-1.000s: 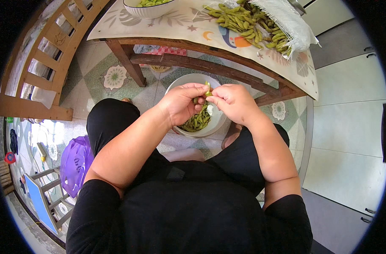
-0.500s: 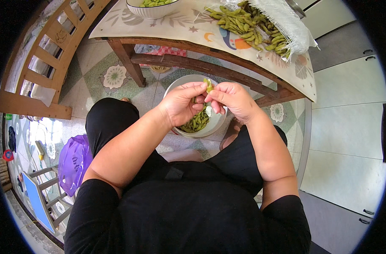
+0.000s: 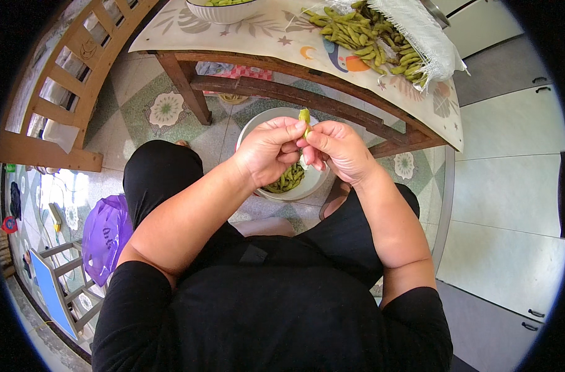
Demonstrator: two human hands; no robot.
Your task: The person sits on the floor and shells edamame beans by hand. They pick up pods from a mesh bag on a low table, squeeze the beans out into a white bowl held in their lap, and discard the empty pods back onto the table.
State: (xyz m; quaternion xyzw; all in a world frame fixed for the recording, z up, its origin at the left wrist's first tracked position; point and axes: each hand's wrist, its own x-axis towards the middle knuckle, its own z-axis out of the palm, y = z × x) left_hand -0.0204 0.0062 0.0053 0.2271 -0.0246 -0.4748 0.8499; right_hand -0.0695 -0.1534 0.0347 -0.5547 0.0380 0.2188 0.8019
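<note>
A green soybean pod (image 3: 304, 116) stands upright between my hands, its top end poking above the fingers. My left hand (image 3: 269, 147) pinches it between thumb and forefinger. From the other side my right hand (image 3: 339, 149) grips its lower part, thumb and fingertips closed. Both hands are over a white tub (image 3: 320, 180) on the floor between my legs. Inside it lies a heap of green pods (image 3: 287, 180), partly hidden by my hands and wrists.
Ahead, a wooden table (image 3: 230, 44) carries a pile of pods (image 3: 357, 34), a white woven sack (image 3: 422, 37) and a ribbed bowl (image 3: 219, 12) with green beans. A purple plastic bag (image 3: 107, 239) hangs at left by a small chair. Light cabinets (image 3: 509, 186) line the right.
The pod between my fingers now stands straighter and shows more of its upper end. My hands stay nearly in place; the view has shifted slightly.
</note>
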